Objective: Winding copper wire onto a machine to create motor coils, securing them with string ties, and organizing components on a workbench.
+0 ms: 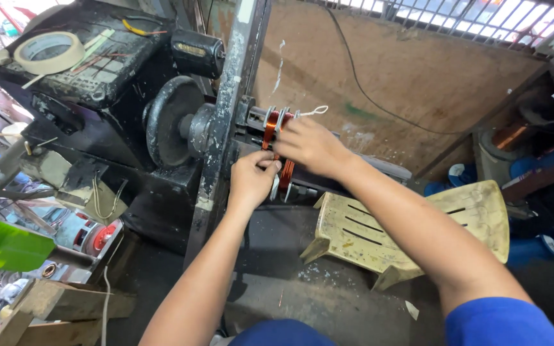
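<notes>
While the copper coil (271, 128) sits on the winding former just right of the black flywheel (169, 122), keep the left hand (251, 179) pinched on the coil's lower turns; right hand (309, 144) pinches the top, so tie snugly.

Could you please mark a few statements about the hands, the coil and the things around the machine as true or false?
1. Both hands are at the copper coil. True: left hand and right hand work on it.
2. The tape roll lies on the floor. False: it lies on top of the black machine.
3. A plastic stool lies tipped over under the right forearm. True.
4. The stool is bright red. False: it is pale yellow.
5. The machine's black wheel sits right of the coil. False: it sits left of it.
</notes>
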